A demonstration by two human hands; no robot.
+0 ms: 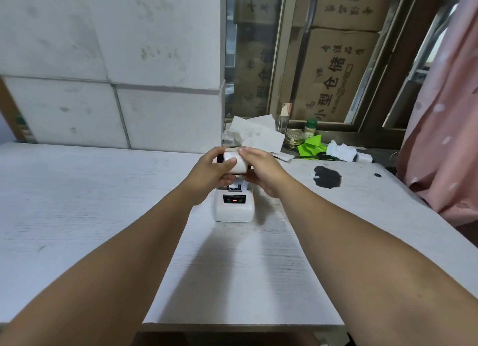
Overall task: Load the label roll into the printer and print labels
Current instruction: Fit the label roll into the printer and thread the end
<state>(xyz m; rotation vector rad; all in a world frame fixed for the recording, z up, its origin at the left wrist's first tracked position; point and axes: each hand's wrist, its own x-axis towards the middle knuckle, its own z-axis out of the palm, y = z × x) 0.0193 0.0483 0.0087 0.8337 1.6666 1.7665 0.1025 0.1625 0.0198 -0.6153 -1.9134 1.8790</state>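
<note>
**Readable print: boxes behind the window**

The cardboard box (333, 74) at upper right of the frame carries large dark characters "小型仓储", running sideways up its face. The printer (234, 203) at centre shows a brand line too small to read.

Table (90, 203), centre and lower frame: white board with a matt, faintly grained surface, scuffed, with a black patch (327, 177) at right where the finish is gone. Printer (234, 206), mid-frame: smooth white plastic with a slight sheen and a darker control panel; the label roll (236, 163) above it is matt white paper. Upper frame: dull, stained white wall tiles (77, 61) at left, brown printed cardboard boxes (333, 69) behind glass, pink spotted cloth (445, 113) at right edge.
</note>
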